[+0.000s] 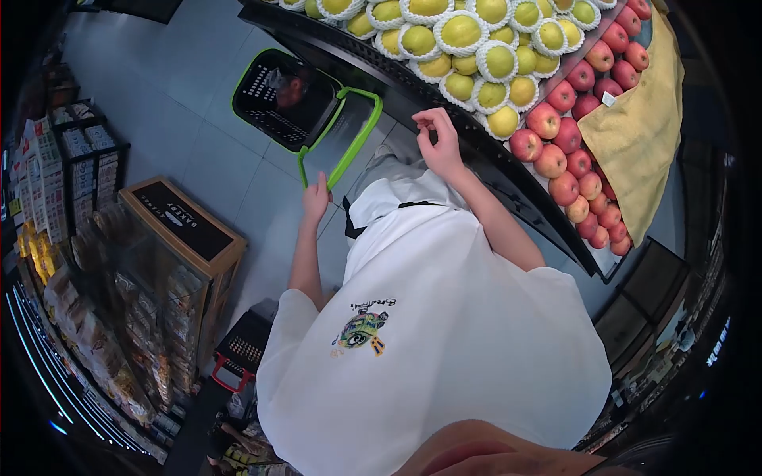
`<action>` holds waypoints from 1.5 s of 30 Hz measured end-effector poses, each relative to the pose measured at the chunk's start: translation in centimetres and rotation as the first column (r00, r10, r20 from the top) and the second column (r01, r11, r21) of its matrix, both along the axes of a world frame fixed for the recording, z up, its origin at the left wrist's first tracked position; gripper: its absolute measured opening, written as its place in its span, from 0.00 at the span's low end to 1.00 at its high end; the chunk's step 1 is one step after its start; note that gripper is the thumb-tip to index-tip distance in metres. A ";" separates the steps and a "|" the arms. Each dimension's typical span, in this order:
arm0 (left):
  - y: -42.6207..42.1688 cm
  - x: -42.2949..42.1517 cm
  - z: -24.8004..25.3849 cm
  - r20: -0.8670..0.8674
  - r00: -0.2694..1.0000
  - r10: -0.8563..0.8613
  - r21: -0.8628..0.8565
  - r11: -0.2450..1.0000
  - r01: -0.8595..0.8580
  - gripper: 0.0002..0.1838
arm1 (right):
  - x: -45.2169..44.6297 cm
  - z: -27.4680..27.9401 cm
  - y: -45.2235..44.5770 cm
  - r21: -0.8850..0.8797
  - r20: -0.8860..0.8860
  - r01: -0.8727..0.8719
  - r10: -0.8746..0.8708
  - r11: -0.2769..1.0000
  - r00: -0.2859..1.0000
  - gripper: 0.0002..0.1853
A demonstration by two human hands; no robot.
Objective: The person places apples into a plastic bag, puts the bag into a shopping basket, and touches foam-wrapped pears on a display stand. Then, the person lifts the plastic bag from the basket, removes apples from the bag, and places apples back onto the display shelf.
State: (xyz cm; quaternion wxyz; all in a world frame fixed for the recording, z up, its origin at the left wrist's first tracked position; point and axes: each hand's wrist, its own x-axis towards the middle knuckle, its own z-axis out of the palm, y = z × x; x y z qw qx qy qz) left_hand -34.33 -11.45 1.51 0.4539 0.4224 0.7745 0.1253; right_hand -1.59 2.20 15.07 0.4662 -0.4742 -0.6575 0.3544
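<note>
My left hand (317, 199) is closed round the green handle (361, 141) of a black shopping basket (266, 119). The basket is on the floor ahead, and something reddish (292, 92) in what looks like clear plastic lies inside it. My right hand (438, 143) hovers beside the dark edge of a fruit stand, fingers loosely bent, thumb apart, holding nothing. Closest to it on the stand are yellow-green round fruits (500, 62) in white foam nets. Red apples (565, 135) are heaped farther right, partly covered by a yellow cloth (643, 127).
The fruit stand's black side (508, 170) runs along my right. At left stand a wooden bakery display (184, 224) and shelves of packaged goods (79, 151). A dark basket with a red handle (230, 373) is at lower left. Grey tiles (186, 87) cover the floor.
</note>
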 end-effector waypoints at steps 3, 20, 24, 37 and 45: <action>-0.5 0.3 2.5 0.028 0.999 0.020 -0.005 1.000 -0.020 0.47 | -0.2 -2.2 -1.8 -0.159 -0.015 -0.104 0.103 0.982 0.995 0.19; 0.1 -3.8 -0.2 -0.259 0.859 0.441 0.578 0.783 -0.228 0.37 | 6.6 -21.0 -5.0 -0.755 0.167 -0.216 0.501 0.618 0.849 0.16; 5.4 -6.6 -7.0 -0.486 0.700 0.524 0.559 0.802 -0.212 0.31 | 5.1 -28.8 -4.8 -0.848 0.257 -0.166 0.665 0.504 0.702 0.17; 14.5 -18.5 -33.6 -0.503 0.808 0.307 0.264 0.945 -0.194 0.34 | -6.1 -49.7 4.3 -0.780 0.585 0.238 0.541 0.578 0.604 0.51; 15.8 -11.2 -41.7 -0.675 0.660 0.330 0.529 0.840 0.120 0.36 | -7.4 -51.6 4.0 -0.671 0.647 0.191 0.441 0.716 0.623 0.30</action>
